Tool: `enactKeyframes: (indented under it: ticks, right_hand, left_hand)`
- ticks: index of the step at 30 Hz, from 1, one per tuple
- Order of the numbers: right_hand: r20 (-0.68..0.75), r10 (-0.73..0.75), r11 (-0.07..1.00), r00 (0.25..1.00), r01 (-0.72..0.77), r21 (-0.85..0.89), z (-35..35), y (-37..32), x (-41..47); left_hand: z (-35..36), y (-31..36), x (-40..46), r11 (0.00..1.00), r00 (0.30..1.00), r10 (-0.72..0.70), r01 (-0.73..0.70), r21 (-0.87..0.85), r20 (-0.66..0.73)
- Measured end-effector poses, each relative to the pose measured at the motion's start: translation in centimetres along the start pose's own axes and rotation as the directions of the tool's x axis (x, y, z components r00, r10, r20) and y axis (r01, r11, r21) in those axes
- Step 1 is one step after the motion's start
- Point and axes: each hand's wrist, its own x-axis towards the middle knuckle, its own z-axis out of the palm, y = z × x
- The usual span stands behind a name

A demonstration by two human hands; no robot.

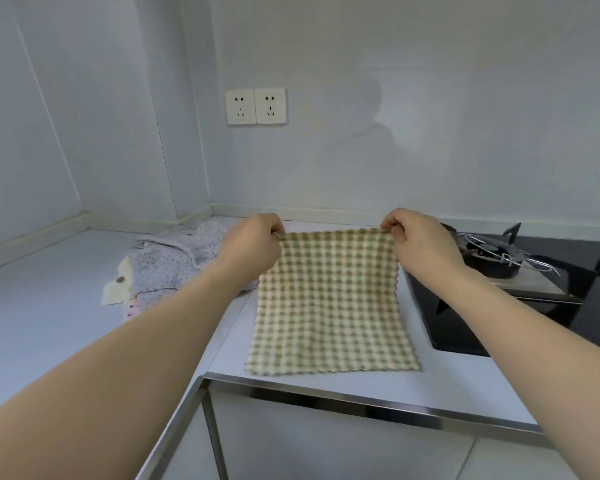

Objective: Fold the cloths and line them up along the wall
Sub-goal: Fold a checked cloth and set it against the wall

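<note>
A green-and-cream checked cloth lies spread open on the white counter, its near edge close to the counter's front. My left hand pinches its far left corner. My right hand pinches its far right corner, and the far edge is lifted slightly and stretched between the two hands. To the left, a loose heap of other cloths lies unfolded on the counter, pale lilac with small dots on top, with cream and pink pieces showing at its lower left.
A black gas hob with a metal burner grate sits right of the checked cloth. The counter wraps around a corner to the left. Behind runs a white wall with a double socket. A steel edge trims the counter's front.
</note>
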Motion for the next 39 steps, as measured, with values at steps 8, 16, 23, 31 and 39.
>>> enactKeyframes:
  ticks: [8,16,23,31,39]
  right_hand:
    - [0.081,0.04,0.999,0.996,-0.039,-0.006,1.0,0.7,-6.4]
    - [0.245,-0.048,0.997,0.968,0.061,-0.049,2.7,1.6,-12.3]
    - [0.283,-0.032,0.999,0.959,0.037,-0.011,2.5,1.3,-12.3]
    - [0.321,-0.009,1.0,0.947,0.007,0.006,2.6,1.2,-12.1]
    - [0.462,-0.016,0.994,0.887,0.066,-0.093,2.4,1.4,-11.9]
  left_hand:
    - [1.3,-0.6,-6.4,0.957,0.964,0.258,-0.264,-0.119,-0.064]
    - [4.5,-4.0,-11.9,0.929,0.919,0.355,-0.325,-0.177,0.172]
    - [3.7,-4.0,-11.7,0.899,0.901,0.405,-0.361,-0.246,0.156]
    - [2.9,-4.3,-11.0,0.891,0.835,0.454,-0.427,-0.154,0.31]
    - [3.7,-5.4,-10.8,0.935,0.972,0.22,-0.186,-0.302,0.08]
